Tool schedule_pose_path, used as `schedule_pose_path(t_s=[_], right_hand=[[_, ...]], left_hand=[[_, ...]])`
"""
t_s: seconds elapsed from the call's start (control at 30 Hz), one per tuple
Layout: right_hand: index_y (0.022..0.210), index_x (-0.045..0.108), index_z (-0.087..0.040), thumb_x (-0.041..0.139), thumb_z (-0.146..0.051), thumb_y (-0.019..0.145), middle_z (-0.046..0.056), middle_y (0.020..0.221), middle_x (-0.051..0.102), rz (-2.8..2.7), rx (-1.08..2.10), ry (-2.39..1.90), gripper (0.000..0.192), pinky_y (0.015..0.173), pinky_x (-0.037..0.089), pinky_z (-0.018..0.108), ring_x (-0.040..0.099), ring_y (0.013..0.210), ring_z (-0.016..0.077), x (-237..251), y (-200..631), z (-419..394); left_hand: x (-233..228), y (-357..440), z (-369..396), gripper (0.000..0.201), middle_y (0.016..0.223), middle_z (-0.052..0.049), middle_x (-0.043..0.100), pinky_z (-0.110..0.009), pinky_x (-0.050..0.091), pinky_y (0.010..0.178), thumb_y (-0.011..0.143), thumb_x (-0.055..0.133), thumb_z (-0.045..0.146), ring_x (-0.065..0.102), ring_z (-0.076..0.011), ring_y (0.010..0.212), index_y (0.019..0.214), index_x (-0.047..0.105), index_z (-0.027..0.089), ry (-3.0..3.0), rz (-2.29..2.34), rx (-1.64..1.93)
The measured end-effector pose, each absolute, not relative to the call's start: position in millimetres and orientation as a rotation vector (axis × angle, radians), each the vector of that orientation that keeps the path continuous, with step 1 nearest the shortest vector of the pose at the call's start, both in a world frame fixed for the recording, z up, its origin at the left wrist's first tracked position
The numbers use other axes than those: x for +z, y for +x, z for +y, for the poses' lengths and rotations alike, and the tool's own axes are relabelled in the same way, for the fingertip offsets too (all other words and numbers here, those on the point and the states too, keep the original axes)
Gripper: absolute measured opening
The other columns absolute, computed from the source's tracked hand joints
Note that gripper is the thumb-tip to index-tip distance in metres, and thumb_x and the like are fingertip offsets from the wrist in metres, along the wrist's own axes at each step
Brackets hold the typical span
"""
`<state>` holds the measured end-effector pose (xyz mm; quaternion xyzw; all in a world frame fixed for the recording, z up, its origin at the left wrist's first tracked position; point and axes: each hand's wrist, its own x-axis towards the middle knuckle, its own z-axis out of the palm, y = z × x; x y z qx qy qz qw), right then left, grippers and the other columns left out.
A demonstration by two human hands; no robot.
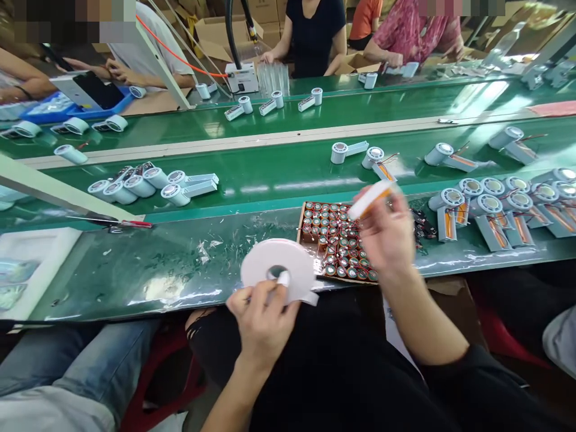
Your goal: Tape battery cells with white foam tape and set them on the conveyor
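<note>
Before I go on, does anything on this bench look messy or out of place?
Yes: pale scraps lie scattered on the bench, left of the roll in your left hand. They look odd because they seem to be torn litter.

Tray (309,238) pt-hidden behind R hand (387,234); foam box (54,261) cut, L edge.

Left hand (265,318) holding white roll (270,255), right hand (390,237) holding white-orange piece (368,199), tray (309,237) nearby
</note>
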<state>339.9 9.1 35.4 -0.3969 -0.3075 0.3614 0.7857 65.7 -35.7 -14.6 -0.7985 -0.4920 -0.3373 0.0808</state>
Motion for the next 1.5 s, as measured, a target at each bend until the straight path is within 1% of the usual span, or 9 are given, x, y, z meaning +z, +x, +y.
schedule_pose_path(t_s=[0.1, 0.3, 0.43, 0.57, 0.73, 0.87, 1.13, 1.33, 1.5], right_hand=[[0.114, 0.064, -0.035, 0.081, -0.027, 0.088, -0.005, 0.119, 0.074, -0.584, 0.581, -0.791, 0.032, 0.096, 0.061, 0.027, 0.073, 0.109, 0.0134, 39, 395, 10], [0.143, 0.046, -0.032, 0.090, -0.030, 0.079, 0.009, 0.109, 0.080, -0.675, 0.918, -1.060, 0.078, 0.077, 0.069, 0.045, 0.079, 0.097, 0.0309, -10, 376, -23], [0.131, 0.054, -0.034, 0.088, -0.034, 0.081, 0.009, 0.115, 0.079, -0.650, 0.885, -1.070, 0.060, 0.084, 0.069, 0.052, 0.079, 0.101, 0.0340, -27, 355, -24], [0.123, 0.063, -0.033, 0.089, -0.038, 0.079, 0.010, 0.115, 0.079, -0.662, 0.907, -1.073, 0.051, 0.084, 0.070, 0.053, 0.079, 0.099, 0.0355, -22, 354, -15], [0.119, 0.067, -0.036, 0.085, -0.034, 0.084, 0.007, 0.119, 0.079, -0.724, 0.926, -0.958, 0.039, 0.090, 0.069, 0.049, 0.078, 0.105, 0.0325, -19, 353, -10], [0.120, 0.066, -0.033, 0.085, -0.031, 0.084, 0.008, 0.116, 0.080, -0.721, 0.801, -0.975, 0.041, 0.090, 0.068, 0.046, 0.078, 0.107, 0.0313, -36, 352, -9], [0.115, 0.070, -0.026, 0.087, -0.037, 0.080, 0.009, 0.108, 0.081, -0.747, 0.732, -1.105, 0.041, 0.088, 0.067, 0.043, 0.079, 0.097, 0.0277, -52, 352, -9], [0.118, 0.072, -0.024, 0.088, -0.036, 0.078, 0.007, 0.110, 0.080, -0.921, 0.752, -1.121, 0.045, 0.093, 0.066, 0.044, 0.078, 0.099, 0.0266, -21, 386, 11], [0.123, 0.062, -0.019, 0.073, -0.036, 0.090, 0.011, 0.117, 0.078, -1.309, 0.609, -1.298, 0.039, 0.097, 0.062, 0.041, 0.077, 0.106, 0.0229, 11, 414, 88]], left_hand=[[-29, 10, -7, 0.035, 0.110, -0.010, 0.074, -0.050, 0.048, 0.096, 0.079, 0.080, 0.044, 0.060, -0.0330, 0.105, 0.108, 0.077, 0.025, -2.500, -1.755, -0.784], [-8, -10, 78, 0.035, 0.103, -0.005, 0.077, -0.037, 0.056, 0.084, 0.081, 0.074, 0.061, 0.069, -0.0267, 0.092, 0.094, 0.079, 0.028, -2.555, -1.955, -0.924], [32, 121, 177, 0.032, 0.100, -0.003, 0.077, -0.036, 0.056, 0.087, 0.095, 0.061, 0.056, 0.069, -0.0239, 0.092, 0.102, 0.078, 0.029, -2.909, -1.433, -0.740], [42, 292, 277, 0.042, 0.147, -0.006, 0.062, -0.044, 0.048, 0.111, 0.103, 0.049, 0.040, 0.054, -0.0282, 0.132, 0.142, 0.060, 0.027, -3.029, -1.072, -0.116], [28, 403, 328, 0.044, 0.150, -0.017, 0.052, -0.049, 0.055, 0.096, 0.097, 0.060, 0.030, 0.056, -0.0367, 0.126, 0.140, 0.060, 0.023, -2.965, -1.128, 0.067], [27, 367, 326, 0.043, 0.143, -0.015, 0.049, -0.042, 0.055, 0.093, 0.093, 0.059, 0.022, 0.062, -0.0292, 0.111, 0.136, 0.062, 0.021, -2.954, -1.044, 0.127], [27, 203, 287, 0.038, 0.143, -0.008, 0.055, -0.038, 0.050, 0.103, 0.080, 0.059, 0.007, 0.058, -0.0270, 0.120, 0.107, 0.078, 0.026, -2.982, -0.887, 0.358], [14, 230, 278, 0.023, 0.114, -0.006, 0.076, -0.037, 0.045, 0.110, 0.072, 0.071, 0.015, 0.068, -0.0228, 0.108, 0.091, 0.080, 0.026, -3.075, -0.967, 0.387], [28, 237, 293, 0.021, 0.127, 0.000, 0.075, -0.026, 0.052, 0.091, 0.070, 0.081, 0.036, 0.070, -0.0216, 0.111, 0.090, 0.080, 0.028, -3.171, -0.983, 0.460]])
